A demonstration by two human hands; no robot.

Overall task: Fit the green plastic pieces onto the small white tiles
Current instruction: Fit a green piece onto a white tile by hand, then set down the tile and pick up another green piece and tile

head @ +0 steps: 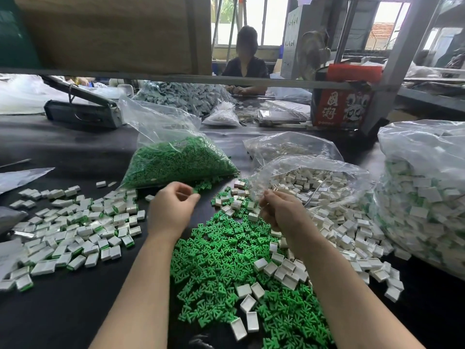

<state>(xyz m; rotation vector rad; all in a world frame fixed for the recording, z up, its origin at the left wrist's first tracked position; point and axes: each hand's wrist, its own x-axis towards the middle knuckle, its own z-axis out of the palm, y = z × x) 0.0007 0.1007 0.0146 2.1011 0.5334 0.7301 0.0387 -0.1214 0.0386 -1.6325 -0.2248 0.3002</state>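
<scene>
- Far left: a dark grey metal lever press (pixel 83 112) sits on the black work table (pixel 63 311).
- Near left: a spread heap of assembled white tiles with green edges (pixel 73 233) lies on the table.
- Left of centre, far: a clear plastic bag of green plastic pieces (pixel 176 159) lies slumped, its mouth open towards the near side.
- Left hand (pixel 169 210): raised above the table, fingers curled, thumb and forefinger together at a small green piece (pixel 195 190); whether the piece is actually pinched cannot be told.
- Centre, near: a loose pile of green plastic pieces (pixel 226 268) covers the table between the forearms, with small white rectangular tiles (pixel 281 268) scattered on it.
- Right hand (pixel 283 212): raised, fingers curled inward; what they close on is hidden, so the grip cannot be told.
- Right of centre: an open clear bag of white tiles (pixel 312 182) spills tiles towards the near right.
- Far right: a large clear bag of finished white-and-green tiles (pixel 425 197) stands at the table edge.
- Far centre: a seated person (pixel 245 66) works at the opposite side.
</scene>
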